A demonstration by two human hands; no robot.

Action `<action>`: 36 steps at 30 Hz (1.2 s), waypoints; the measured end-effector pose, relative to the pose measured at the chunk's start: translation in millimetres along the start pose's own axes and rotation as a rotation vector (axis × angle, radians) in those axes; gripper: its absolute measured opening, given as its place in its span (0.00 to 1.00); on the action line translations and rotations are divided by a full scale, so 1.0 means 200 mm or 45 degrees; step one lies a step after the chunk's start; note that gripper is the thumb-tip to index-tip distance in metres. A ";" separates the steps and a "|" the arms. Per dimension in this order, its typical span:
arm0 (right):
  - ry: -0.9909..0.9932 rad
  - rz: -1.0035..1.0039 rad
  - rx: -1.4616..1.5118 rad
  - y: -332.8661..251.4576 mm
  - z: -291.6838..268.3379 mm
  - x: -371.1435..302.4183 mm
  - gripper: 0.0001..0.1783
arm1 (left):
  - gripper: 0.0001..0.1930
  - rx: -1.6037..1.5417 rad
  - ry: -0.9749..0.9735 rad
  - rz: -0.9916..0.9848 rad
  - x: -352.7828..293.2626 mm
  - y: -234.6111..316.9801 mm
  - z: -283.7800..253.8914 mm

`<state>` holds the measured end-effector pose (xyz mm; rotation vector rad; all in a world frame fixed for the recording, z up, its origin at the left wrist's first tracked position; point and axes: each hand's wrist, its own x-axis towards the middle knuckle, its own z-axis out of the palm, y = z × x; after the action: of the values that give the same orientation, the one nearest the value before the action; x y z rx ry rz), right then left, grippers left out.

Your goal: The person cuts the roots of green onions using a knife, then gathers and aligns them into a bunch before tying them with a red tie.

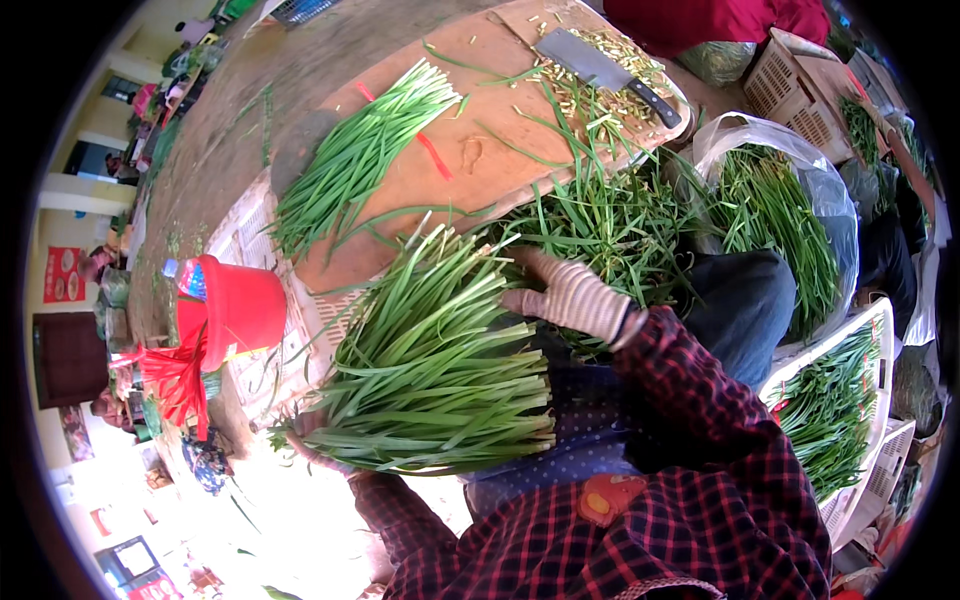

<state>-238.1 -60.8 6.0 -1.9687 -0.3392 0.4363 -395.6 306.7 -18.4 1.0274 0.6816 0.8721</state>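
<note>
A big loose bunch of garlic chives [440, 370] lies across my lap, its pale stem ends toward the right and its leaves to the left. My left hand [315, 445] supports it from below at the leaf end, most of the fingers hidden under the leaves. In a striped knitted glove, my right hand [578, 298] is at the upper stem ends, thumb and fingers apart. Beyond, a neat bundle of chives [375, 150] rests on a brown board [410, 195]. Loose chive leaves [610, 220] are heaped beside my right hand.
A cleaver [600, 70] lies among cut stem ends at the board's far right. To the left, a red bucket [243, 310] has red ties [180, 380] hanging over it. Right of my knee are a plastic bag of chives [770, 220] and a white crate [885, 350] with bundles.
</note>
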 end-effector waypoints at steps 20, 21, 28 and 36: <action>-0.108 -0.373 -0.338 -0.07 0.00 -0.03 0.10 | 0.20 -0.281 -0.548 -0.114 0.11 0.02 -0.07; -0.220 -0.359 -0.271 -0.09 -0.04 -0.10 0.10 | 0.20 -0.119 -0.426 -0.040 0.13 0.03 -0.11; 0.144 0.109 -0.698 0.27 -0.39 -0.13 0.14 | 0.16 -0.602 -0.617 -0.273 0.23 0.00 -0.14; 0.052 0.217 -0.192 -0.12 -0.23 0.12 0.24 | 0.18 -0.817 -0.518 -0.350 0.13 0.01 0.07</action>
<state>-196.9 -77.2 41.6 -2.1604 -0.1830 0.4900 -371.5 323.7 -12.7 0.4881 0.1616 0.5545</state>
